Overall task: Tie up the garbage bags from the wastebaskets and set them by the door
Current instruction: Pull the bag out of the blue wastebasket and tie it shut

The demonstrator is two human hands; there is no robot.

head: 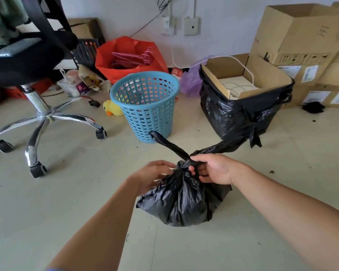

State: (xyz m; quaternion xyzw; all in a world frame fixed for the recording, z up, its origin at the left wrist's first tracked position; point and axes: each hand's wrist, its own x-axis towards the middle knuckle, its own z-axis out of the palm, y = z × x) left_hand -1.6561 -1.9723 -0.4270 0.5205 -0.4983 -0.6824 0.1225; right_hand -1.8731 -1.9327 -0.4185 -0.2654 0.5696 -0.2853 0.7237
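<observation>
A small black garbage bag [181, 200] sits on the floor in front of me, its neck gathered into a knot with two twisted ends sticking up and away. My right hand [211, 169] pinches the knot from the right. My left hand [152, 176] touches the bag's neck from the left, blurred, fingers curled; whether it grips is unclear. Behind it stands a blue perforated wastebasket [145, 106] with no liner in it. To the right, a cardboard box wrapped in a black garbage bag [241, 112] rests on the floor, open at the top.
An office chair [37, 118] with a chrome wheeled base stands at the left. A red bag of hangers [129, 57], a yellow duck toy [112, 110] and clutter line the wall. Stacked cardboard boxes [301, 42] fill the right. Pale floor lies around the bag.
</observation>
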